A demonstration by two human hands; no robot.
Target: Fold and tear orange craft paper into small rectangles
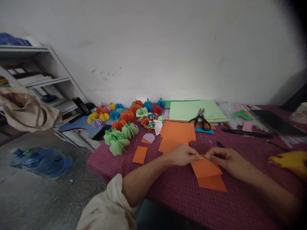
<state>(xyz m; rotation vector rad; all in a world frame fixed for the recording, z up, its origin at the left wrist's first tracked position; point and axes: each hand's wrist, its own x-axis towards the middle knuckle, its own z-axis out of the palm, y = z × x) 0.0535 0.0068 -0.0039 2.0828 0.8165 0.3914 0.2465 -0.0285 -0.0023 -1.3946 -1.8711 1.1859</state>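
An orange sheet of paper point(207, 169) is pinched at its far edge by both hands, near the front of the table. My left hand point(183, 155) is closed on its left part, thumb and fingertips together. From the other side my right hand point(224, 159) grips the same edge, its fingertips almost touching the left ones. Below the sheet shows another orange piece point(213, 183), and I cannot tell whether it is a fold or a separate piece. Beyond the hands lie larger orange sheets point(177, 134). A small orange rectangle point(140, 155) rests to the left.
Black scissors point(200, 120) lie on pale green sheets point(199, 110) at the back. Paper pumpkins point(127, 116) in several colours crowd the left, beside paper scraps point(147, 121). A black pen point(247, 132) and a yellow glue gun point(291, 163) are at right. Water bottles point(43, 161) lie on the floor.
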